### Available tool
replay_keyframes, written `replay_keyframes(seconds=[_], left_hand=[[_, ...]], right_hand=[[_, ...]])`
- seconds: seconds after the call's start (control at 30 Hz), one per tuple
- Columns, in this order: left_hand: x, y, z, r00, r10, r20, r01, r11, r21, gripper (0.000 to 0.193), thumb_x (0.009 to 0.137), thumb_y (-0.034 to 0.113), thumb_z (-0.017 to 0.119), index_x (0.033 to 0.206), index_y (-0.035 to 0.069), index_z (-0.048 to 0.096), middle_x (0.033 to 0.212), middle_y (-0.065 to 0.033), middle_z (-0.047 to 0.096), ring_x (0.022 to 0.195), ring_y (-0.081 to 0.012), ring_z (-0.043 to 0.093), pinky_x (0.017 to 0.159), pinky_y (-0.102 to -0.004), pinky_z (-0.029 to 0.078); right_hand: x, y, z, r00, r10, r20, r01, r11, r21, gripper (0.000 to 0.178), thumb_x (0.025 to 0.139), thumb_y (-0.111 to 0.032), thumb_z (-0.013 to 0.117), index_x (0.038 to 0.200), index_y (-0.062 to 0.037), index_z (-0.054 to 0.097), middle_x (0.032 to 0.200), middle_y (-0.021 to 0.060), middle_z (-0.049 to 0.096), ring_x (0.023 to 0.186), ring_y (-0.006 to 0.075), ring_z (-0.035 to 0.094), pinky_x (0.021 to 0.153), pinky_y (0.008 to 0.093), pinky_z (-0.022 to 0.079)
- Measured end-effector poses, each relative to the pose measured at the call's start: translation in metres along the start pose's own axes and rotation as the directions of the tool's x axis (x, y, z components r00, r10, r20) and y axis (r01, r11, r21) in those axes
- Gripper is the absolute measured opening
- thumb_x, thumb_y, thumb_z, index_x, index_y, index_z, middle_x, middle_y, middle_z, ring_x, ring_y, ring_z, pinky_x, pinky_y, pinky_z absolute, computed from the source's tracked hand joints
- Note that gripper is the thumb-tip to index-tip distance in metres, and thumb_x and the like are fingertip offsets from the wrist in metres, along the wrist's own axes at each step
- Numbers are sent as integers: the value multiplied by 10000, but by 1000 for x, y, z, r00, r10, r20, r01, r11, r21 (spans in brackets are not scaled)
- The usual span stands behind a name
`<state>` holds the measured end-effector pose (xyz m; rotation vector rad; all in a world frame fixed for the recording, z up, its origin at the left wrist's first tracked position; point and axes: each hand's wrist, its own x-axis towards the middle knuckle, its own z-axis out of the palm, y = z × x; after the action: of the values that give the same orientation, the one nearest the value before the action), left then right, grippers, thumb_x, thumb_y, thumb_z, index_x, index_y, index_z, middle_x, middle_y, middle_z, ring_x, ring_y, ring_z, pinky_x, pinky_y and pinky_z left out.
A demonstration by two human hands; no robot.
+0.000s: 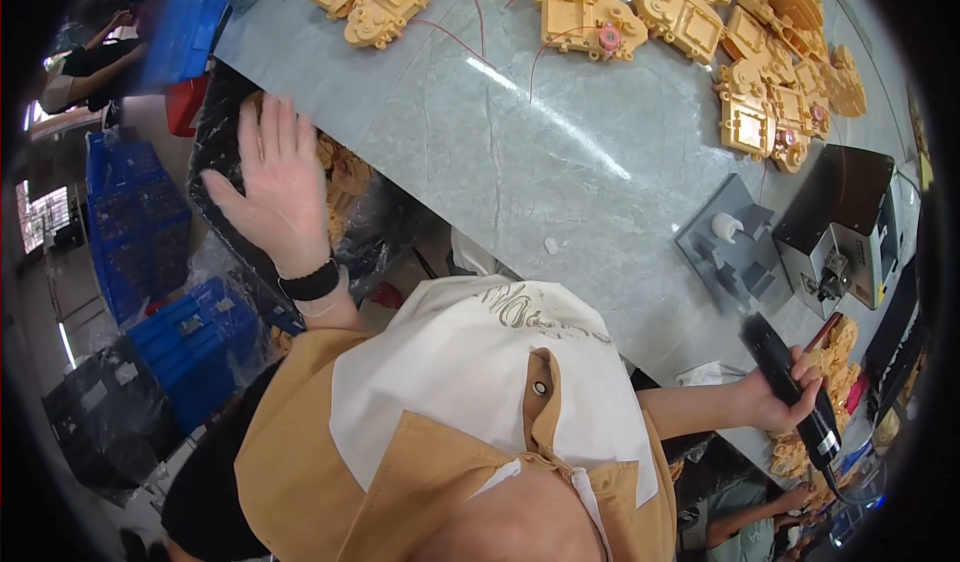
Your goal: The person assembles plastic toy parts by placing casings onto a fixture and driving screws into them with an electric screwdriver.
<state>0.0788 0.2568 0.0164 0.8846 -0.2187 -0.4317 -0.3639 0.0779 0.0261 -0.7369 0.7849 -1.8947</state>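
Below, right hand (785,394) fingers wrapped around slim black electric screwdriver (793,392) off the grey table (520,152) edge; left hand (278,187) spread open above bagged tan plastic parts (345,177).

Open grey table (520,152) middle; yellow parts (590,22) crowd its far edge.

Tan-yellow plastic housings (588,20) across top of table, a few with pink round insert. Thin red wires (452,40) among them. Table top (520,152) pale grey-green, faintly veined like marble. Fixture block (728,247) grey, white peg on it. Metal box machine (845,224) silver with dark top. Electric screwdriver (790,390) black. Wristband (310,282) black. Shirt (330,462) mustard-tan; apron (470,362) white. Crates (135,227) blue, one bin (185,104) red. Bag (225,162) of tan parts black.
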Motion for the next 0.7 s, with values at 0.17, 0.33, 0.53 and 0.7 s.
replay_keyframes(seconds=[0.17, 0.33, 0.53, 0.7], left_hand=[[12, -41, 113, 519, -331, 788, 792, 533, -299, 912, 806, 654, 406, 1409, 19, 151, 1447, -252, 127, 1355, -372, 94, 1089, -527, 113], [-1, -47, 157, 544, -430, 720, 829, 143, -541, 889, 798, 729, 236, 1438, 132, 73, 1479, -182, -12, 1368, -340, -18, 1038, -619, -27], [-13, -65, 168, 517, -520, 680, 817, 536, -211, 899, 783, 762, 176, 1445, 168, 39, 1493, -148, -26, 1373, -332, -27, 1050, -598, -28], [-11, -79, 165, 598, -475, 646, 668, 740, -74, 917, 777, 769, 197, 1443, 146, 105, 1483, -159, 110, 1354, -313, 137, 1083, -508, 88]], right_hand=[[-17, 3, 8, 996, -85, -19, 75, 945, -319, 275, 778, -71, 531, 1033, -8, 451, 641, 18, 429, 604, 130, 430, 699, 321, 352], [-19, -2, -12, 986, -158, -47, 123, 895, -430, 97, 766, -35, 567, 836, 19, 526, 675, 70, 510, 632, 169, 470, 674, 316, 406], [-14, 5, -14, 930, -341, -135, 223, 819, -529, 322, 765, 4, 556, 1072, 19, 463, 639, 49, 473, 540, 144, 448, 598, 310, 425], [3, 14, -18, 937, -310, -162, 210, 868, -450, 101, 800, -18, 581, 881, -23, 523, 680, 60, 526, 592, 158, 490, 574, 285, 427]])
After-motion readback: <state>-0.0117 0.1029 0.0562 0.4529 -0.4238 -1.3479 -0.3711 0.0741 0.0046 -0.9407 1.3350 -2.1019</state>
